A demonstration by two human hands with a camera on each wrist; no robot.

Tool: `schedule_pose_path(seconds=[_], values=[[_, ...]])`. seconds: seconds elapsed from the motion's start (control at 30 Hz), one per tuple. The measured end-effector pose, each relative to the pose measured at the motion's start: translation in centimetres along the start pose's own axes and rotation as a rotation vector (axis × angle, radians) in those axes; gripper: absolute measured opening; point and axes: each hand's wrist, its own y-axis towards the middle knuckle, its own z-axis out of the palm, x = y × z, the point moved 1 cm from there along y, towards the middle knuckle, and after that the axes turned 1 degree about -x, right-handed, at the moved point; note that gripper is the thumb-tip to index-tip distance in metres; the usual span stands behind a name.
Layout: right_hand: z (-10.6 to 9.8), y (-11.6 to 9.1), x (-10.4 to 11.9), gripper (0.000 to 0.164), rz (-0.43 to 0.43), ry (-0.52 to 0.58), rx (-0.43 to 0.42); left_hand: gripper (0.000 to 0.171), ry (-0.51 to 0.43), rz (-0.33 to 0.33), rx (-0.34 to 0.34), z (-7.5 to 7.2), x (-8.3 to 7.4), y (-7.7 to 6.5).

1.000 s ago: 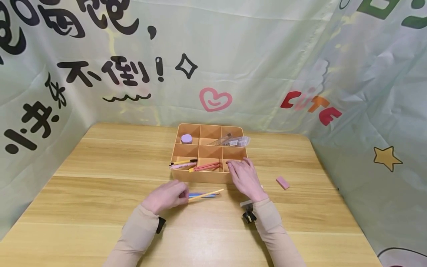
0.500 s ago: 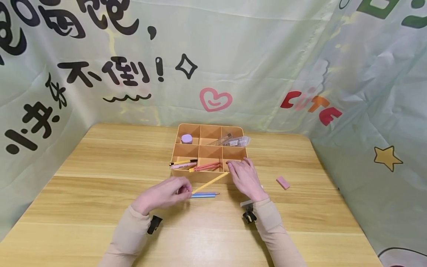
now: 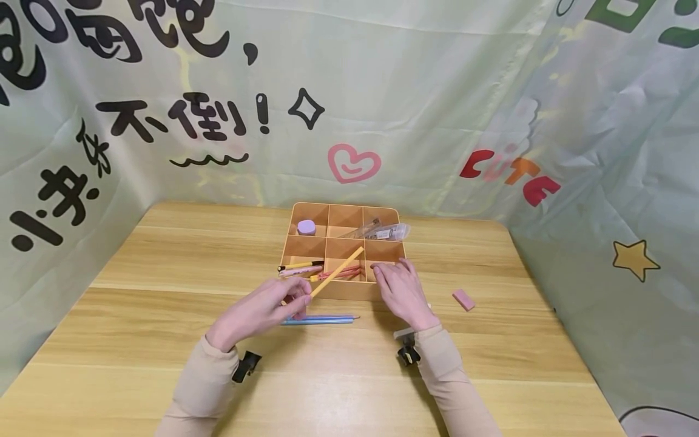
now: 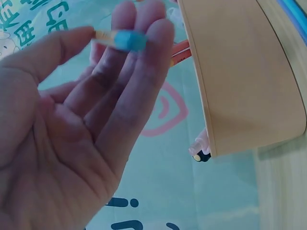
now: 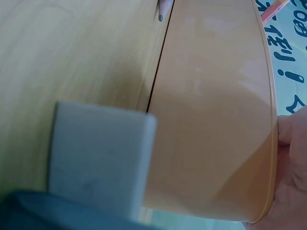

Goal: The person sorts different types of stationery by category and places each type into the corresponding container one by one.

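left hand (image 3: 267, 306): we pinch a yellow pencil (image 3: 337, 272) between thumb and fingers, tilted over the organizer (image 3: 349, 292) front.
right hand (image 3: 403, 292): we grip its near right corner (fingertips partly hidden).
blue pencils (image 3: 324, 320): on the table (image 3: 136, 340).

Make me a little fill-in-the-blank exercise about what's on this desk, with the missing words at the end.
1. The yellow pencil is held in the person's ____ hand.
2. The organizer is divided into ____ compartments.
3. The small block lying on the table, to the right of the organizer, is ____ in color.
4. Of the front and back rows, the purple item sits in the ____ one.

Missing words: left; six; pink; back.
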Motion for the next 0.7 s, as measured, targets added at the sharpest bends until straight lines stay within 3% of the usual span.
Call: schedule_pose_path(seconds=[0.1,0.17,0.27,0.4,0.5,0.6,0.7], values=[[0.0,0.0,-0.1,0.029,0.001,0.000,0.000,0.005,-0.027,-0.036,-0.044,0.0,-0.2,0.1],[0.0,-0.1,-0.1,0.030,0.004,0.001,0.002,0.006,-0.004,-0.040,-0.111,-0.1,-0.4,0.2],[-0.1,-0.1,-0.2,0.030,0.006,0.003,0.005,0.007,0.079,-0.012,-0.264,0.0,-0.6,0.5],[-0.1,-0.1,-0.2,0.030,0.007,-0.002,0.005,0.010,0.219,0.071,-0.525,0.4,-0.7,1.0],[-0.1,-0.1,-0.2,0.030,0.010,-0.006,0.003,0.011,0.293,0.115,-0.662,0.8,-0.9,1.3],[0.0,-0.1,-0.2,0.031,0.011,-0.002,0.005,0.012,0.344,0.143,-0.699,1.1,-1.0,1.6],[0.0,0.0,-0.1,0.031,0.009,0.004,0.007,0.014,0.374,0.127,-0.655,1.4,-1.4,2.1]])
